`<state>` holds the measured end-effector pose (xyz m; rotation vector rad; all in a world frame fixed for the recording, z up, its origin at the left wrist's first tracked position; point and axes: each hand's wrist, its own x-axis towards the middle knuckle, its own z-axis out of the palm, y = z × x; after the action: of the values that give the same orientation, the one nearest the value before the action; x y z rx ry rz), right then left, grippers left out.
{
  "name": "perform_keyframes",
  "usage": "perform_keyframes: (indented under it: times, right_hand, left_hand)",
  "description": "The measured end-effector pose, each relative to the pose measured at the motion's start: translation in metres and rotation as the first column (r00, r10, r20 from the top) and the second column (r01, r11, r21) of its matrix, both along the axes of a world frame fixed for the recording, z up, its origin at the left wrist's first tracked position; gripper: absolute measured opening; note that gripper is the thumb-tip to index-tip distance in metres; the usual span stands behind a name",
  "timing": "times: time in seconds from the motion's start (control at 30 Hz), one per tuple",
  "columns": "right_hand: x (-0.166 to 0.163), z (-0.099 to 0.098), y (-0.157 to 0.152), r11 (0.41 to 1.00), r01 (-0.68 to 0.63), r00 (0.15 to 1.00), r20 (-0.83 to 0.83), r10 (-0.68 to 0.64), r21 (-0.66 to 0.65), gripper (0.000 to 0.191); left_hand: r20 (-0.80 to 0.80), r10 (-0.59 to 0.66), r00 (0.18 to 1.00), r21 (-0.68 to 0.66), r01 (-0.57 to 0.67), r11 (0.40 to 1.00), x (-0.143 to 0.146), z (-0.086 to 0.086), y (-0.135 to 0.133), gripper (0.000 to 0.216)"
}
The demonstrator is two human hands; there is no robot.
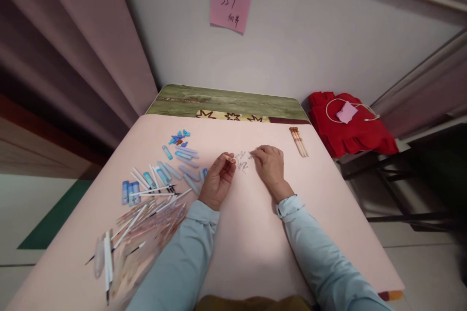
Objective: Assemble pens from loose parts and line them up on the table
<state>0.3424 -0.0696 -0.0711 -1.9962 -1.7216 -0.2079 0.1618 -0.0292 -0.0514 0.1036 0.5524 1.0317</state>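
My left hand (219,179) is closed on a small orange pen tip piece (230,158), held up between thumb and fingers above the pink table cover (255,233). My right hand (270,165) rests on the table with its fingertips pinched at a small heap of tiny metal springs (242,161) lying between the two hands. What the right fingers hold is too small to make out. Both arms wear light blue sleeves.
Blue and clear pen barrels and caps (160,175) and several thin refills (146,218) lie scattered at the left. A few assembled orange pens (298,141) lie at the far right. A red cloth with a white cable (346,126) sits on a chair beside the table.
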Motion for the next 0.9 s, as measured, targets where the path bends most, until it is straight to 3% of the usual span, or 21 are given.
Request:
perform_keyframes:
  times: [0.4,0.5,0.63,0.73,0.9]
  right_hand:
    - [0.001,0.005,-0.001,1.000,-0.010,1.000,0.007,0.010,0.025,0.014]
    - [0.001,0.010,-0.004,0.998,0.004,0.999,-0.043,-0.001,0.068,0.017]
    - [-0.003,0.017,-0.007,0.994,-0.068,0.984,-0.158,0.080,0.082,0.018]
    - [-0.008,0.026,-0.009,0.989,-0.104,0.926,-0.352,0.136,0.109,0.016]
    - [-0.020,0.041,-0.012,0.974,-0.136,0.722,-0.656,0.221,0.179,0.015]
  left_hand:
    - [-0.005,-0.013,1.000,0.008,0.013,1.000,-0.001,0.000,0.001,0.011]
    - [-0.008,-0.009,1.000,-0.007,0.009,1.000,-0.001,0.000,0.001,0.013]
    - [-0.009,-0.008,1.000,-0.009,0.007,1.000,-0.001,0.001,0.001,0.014]
    - [-0.005,-0.007,1.000,-0.001,0.007,1.000,0.000,0.002,0.001,0.013]
    - [-0.002,-0.010,1.000,-0.001,0.010,1.000,0.000,0.001,0.000,0.009]
